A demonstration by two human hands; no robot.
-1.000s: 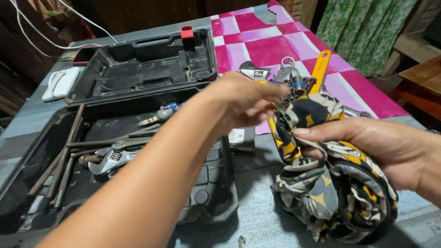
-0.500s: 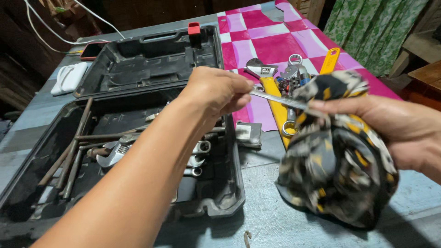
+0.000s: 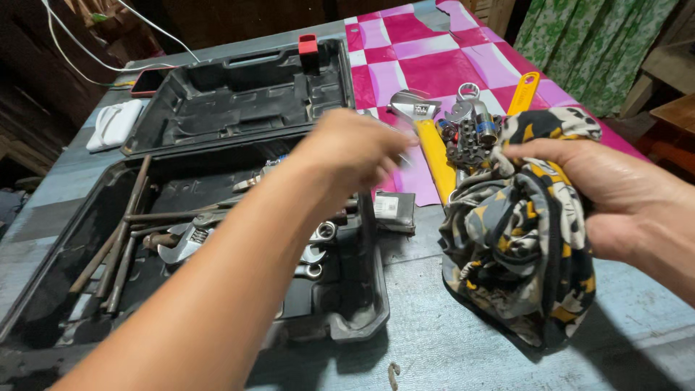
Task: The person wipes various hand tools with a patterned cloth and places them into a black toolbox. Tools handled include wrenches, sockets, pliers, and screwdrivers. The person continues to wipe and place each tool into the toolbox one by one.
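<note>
- Left hand [image 3: 355,148], blurred mid-swing, has drawn the slim wrench [image 3: 394,137] clear of the rag; its grip looks pinched on it.
- Right hand [image 3: 604,192] keeps its grip clenched on the patterned rag [image 3: 517,246].
- Wrench now nears the open black toolcase [image 3: 239,217] on the bench [image 3: 434,340], apparently wiped.

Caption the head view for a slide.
Right hand grips a patterned cloth; blurred left hand hovers above an open black tool case.

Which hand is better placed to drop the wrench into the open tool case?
Left. The left hand is blurred but appears to pinch a slim wrench beside the black tool case. The right hand is busy gripping the patterned cloth, farther from the case.
</note>
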